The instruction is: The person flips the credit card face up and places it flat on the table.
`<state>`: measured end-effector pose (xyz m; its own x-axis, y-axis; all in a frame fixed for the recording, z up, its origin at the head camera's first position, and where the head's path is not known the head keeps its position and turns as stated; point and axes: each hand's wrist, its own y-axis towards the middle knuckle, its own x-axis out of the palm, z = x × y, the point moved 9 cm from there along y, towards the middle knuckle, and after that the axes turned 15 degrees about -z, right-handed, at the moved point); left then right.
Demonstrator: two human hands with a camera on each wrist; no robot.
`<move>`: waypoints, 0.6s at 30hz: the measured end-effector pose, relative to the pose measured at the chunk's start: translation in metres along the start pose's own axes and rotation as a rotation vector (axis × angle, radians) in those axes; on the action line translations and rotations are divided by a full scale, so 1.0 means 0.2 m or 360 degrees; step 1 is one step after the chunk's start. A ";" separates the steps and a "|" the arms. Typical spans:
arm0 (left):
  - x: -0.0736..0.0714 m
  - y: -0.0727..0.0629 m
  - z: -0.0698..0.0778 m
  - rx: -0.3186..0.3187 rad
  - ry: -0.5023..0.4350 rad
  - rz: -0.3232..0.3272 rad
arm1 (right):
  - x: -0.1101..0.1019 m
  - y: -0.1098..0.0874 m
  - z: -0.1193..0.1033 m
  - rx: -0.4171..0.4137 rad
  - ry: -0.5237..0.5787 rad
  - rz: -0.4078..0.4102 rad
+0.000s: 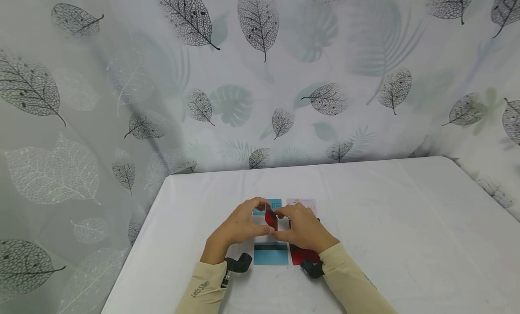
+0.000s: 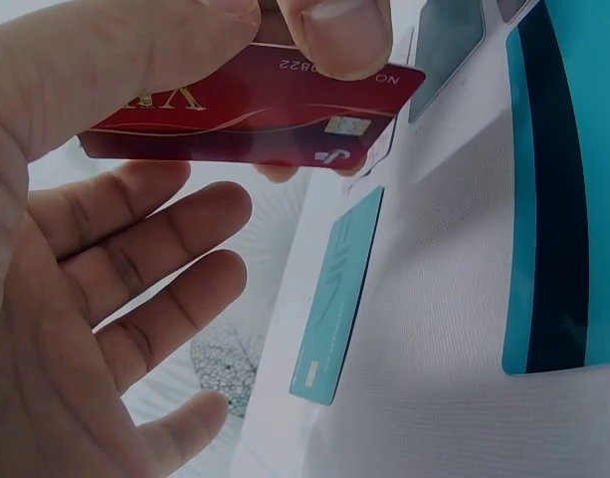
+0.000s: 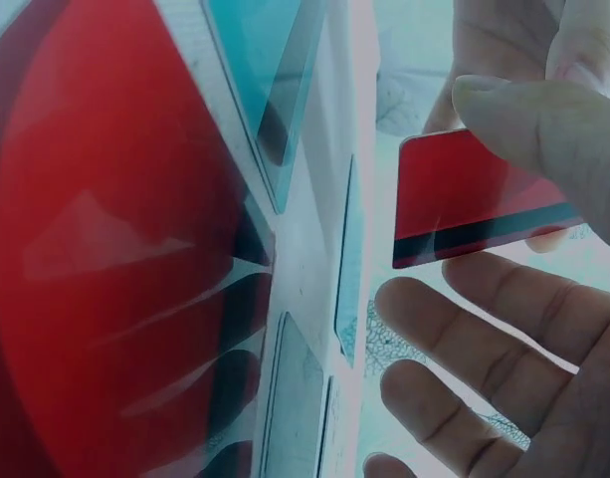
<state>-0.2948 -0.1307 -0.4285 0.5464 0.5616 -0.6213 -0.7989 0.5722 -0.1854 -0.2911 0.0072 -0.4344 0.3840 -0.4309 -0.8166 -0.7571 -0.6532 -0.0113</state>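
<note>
Both hands hold one red card (image 1: 271,218) upright above the white table. Gold lettering, a chip and part of a number show on its face (image 2: 250,115) in the left wrist view; a dark stripe crosses its back (image 3: 454,204) in the right wrist view. My left hand (image 1: 239,221) pinches it between thumb and fingers, the other fingertips spread below in its wrist view. From the other side my right hand (image 1: 302,228) grips it too, its thumb (image 2: 344,35) near the left thumb. Part of the card lies hidden behind the thumbs.
Beneath the hands lie several cards: a blue one with a black stripe (image 1: 271,255), a teal one (image 1: 276,205), a pale pink one (image 1: 302,203) and a red one (image 1: 300,255) partly under the right hand. A leaf-patterned curtain (image 1: 260,97) hangs behind the table (image 1: 406,237).
</note>
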 end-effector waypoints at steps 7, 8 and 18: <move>0.01 0.00 0.00 -0.0002 0.0007 -0.0020 | 0.00 0.00 -0.01 0.0004 -0.0035 -0.0009; 0.00 0.00 0.00 -0.0004 0.0011 -0.0020 | 0.00 -0.01 0.00 0.0007 -0.0044 -0.0006; 0.01 0.00 0.00 0.0024 0.0016 -0.0011 | -0.05 -0.03 -0.01 -0.0040 0.0037 0.0089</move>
<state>-0.2944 -0.1292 -0.4290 0.5494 0.5513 -0.6279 -0.7911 0.5851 -0.1784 -0.2893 0.0134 -0.4255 0.3538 -0.4814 -0.8019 -0.7642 -0.6431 0.0490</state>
